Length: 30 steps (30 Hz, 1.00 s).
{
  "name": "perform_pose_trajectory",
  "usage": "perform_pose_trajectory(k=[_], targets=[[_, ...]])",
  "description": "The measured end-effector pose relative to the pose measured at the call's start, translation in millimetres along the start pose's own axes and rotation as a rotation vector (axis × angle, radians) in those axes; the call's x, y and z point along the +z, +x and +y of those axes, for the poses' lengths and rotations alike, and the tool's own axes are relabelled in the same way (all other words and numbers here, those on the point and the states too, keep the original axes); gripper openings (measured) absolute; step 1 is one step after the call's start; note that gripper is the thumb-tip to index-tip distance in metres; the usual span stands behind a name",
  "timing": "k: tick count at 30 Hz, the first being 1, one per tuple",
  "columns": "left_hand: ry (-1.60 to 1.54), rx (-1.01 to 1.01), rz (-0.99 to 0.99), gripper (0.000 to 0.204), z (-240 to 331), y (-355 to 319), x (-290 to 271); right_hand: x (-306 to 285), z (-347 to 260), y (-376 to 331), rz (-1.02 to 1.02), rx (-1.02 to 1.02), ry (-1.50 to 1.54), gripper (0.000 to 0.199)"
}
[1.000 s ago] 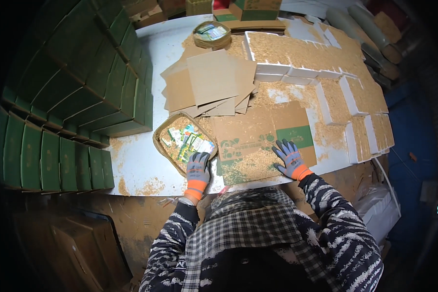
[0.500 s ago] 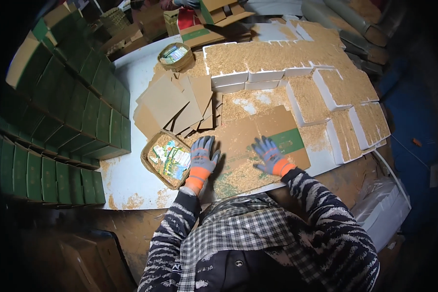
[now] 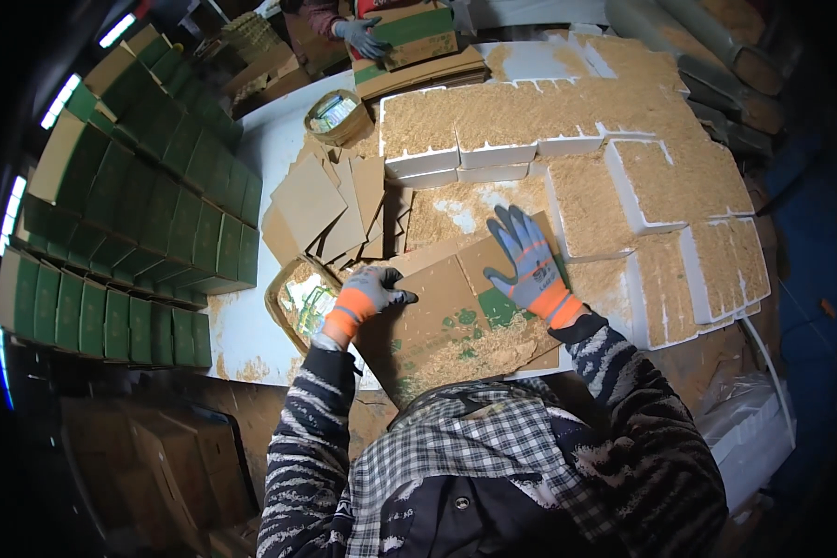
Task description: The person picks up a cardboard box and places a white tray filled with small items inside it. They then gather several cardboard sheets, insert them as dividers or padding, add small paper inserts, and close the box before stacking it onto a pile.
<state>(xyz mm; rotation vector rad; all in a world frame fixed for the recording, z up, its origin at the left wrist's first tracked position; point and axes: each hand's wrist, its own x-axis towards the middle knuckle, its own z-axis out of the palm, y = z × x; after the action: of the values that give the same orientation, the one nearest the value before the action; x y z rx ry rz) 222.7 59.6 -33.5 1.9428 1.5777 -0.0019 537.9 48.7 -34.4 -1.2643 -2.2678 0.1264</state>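
A flattened cardboard carton (image 3: 428, 321), brown with green print, lies in front of me at the table's near edge, sawdust strewn over its near part. My left hand (image 3: 370, 293), in a grey and orange glove, has its fingers bent round the carton's left edge. On the carton's right side, my right hand (image 3: 527, 263) rests with fingers stretched out, gloved the same way. Just left of my left hand stands a basket (image 3: 274, 296) of colourful printed packets, partly covered by that hand and arm.
Loose cardboard sheets (image 3: 310, 200) lie beyond the basket. White foam boxes (image 3: 498, 175) filled with sawdust line the table's far and right sides. Green cartons (image 3: 172, 219) are stacked at left. Across the table, a co-worker's gloved hand (image 3: 363, 37) touches another carton; a second basket (image 3: 338, 116) stands nearby.
My left hand has gone from lying flat beside the carton to gripping its left edge. My right hand has slid farther away, and the carton has shifted, its sawdust gathering toward me.
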Motion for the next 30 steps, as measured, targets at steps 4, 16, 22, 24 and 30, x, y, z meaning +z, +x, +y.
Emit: perform_pose_trajectory(k=[4, 16, 22, 24, 30], targets=[[0.192, 0.225, 0.262, 0.049, 65.0, -33.2, -65.8, -57.5, -13.3, 35.0, 0.163, -0.049, -0.188, 0.068], [0.235, 0.175, 0.107, 0.047, 46.1, -24.6, -122.2, -76.3, -28.2, -9.3, 0.103, -0.432, 0.114, 0.037], [-0.665, 0.478, 0.747, 0.026, 8.7, 17.2, -29.6, -29.2, -67.0, -13.9, -0.146, -0.228, 0.526, 0.018], [-0.472, 0.691, 0.723, 0.027, 29.8, 14.0, -16.7, -17.3, -69.9, -15.2, -0.239, -0.241, 0.319, 0.031], [0.574, 0.907, 0.224, 0.037, 38.0, -23.4, -5.1, -98.9, -125.8, -7.0, -0.369, 0.139, 0.331, 0.064]])
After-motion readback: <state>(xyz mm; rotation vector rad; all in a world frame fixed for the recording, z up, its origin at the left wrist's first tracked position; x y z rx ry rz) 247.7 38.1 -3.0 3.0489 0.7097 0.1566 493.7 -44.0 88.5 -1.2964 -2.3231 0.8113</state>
